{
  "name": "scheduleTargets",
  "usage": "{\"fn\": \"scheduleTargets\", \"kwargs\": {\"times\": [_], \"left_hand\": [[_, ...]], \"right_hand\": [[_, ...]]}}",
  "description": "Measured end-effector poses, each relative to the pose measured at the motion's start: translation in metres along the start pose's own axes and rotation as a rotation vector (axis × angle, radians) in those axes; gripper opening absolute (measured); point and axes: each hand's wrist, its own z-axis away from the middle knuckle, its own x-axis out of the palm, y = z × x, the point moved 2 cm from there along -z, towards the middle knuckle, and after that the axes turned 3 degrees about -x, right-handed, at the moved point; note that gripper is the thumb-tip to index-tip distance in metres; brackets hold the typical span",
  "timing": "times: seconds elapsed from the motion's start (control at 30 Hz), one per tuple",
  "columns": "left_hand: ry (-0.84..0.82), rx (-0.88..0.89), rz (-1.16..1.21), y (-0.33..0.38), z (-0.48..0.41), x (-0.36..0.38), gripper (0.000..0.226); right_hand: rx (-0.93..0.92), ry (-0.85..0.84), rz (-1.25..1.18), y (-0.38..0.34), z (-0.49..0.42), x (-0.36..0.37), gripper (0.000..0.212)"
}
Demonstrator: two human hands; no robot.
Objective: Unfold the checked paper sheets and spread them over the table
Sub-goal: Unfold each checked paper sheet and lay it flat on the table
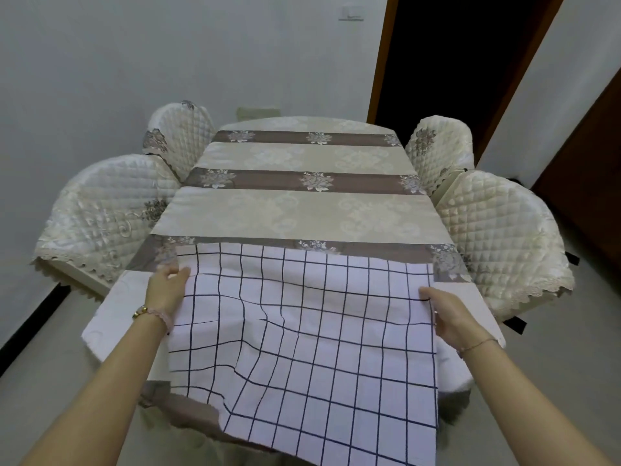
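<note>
A white checked sheet point(302, 331) with dark blue grid lines lies over the near end of the table point(302, 203). Its lower part hangs over the near edge, and it is wrinkled in the middle. My left hand point(166, 290) grips the sheet's left edge, thumb on top. At the right edge, my right hand point(448, 316) pinches the sheet the same way. The table wears a cream cloth with brown flowered bands.
Two chairs in quilted cream covers stand on the left point(100, 213) and two on the right point(494, 230), tucked close to the table. A white wall is behind. A dark open doorway point(453, 62) lies at the far right.
</note>
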Motion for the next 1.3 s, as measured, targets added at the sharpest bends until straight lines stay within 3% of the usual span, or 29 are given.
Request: {"fn": "scheduleTargets", "kwargs": {"times": [0.2,0.33,0.47,0.63,0.8,1.03,1.3], "left_hand": [[-0.048,-0.209,-0.034,-0.053,0.013,-0.003,0.035],[-0.175,-0.263,-0.101,-0.069,0.032,-0.01,0.031],[-0.132,-0.238,-0.11,-0.071,0.052,-0.02,0.053],[-0.055,-0.162,-0.043,-0.064,0.067,-0.048,0.029],[0.1,-0.091,0.088,-0.052,0.092,-0.107,0.013],[0.305,-0.043,0.315,-0.087,0.111,-0.239,0.013],[0.453,-0.175,0.351,-0.187,0.12,-0.372,0.007]], "right_hand": [[0.072,-0.212,0.12,0.048,0.009,0.01,0.03],[0.07,-0.204,0.172,0.072,0.017,0.007,0.022],[-0.03,-0.186,0.245,0.058,0.028,0.012,0.011],[-0.205,-0.259,0.304,0.011,0.034,0.049,0.013],[-0.357,-0.387,0.328,-0.021,0.059,0.11,0.008],[-0.502,-0.617,0.341,-0.028,0.125,0.242,0.009],[-0.38,-0.769,0.394,0.049,0.204,0.409,0.007]]}}
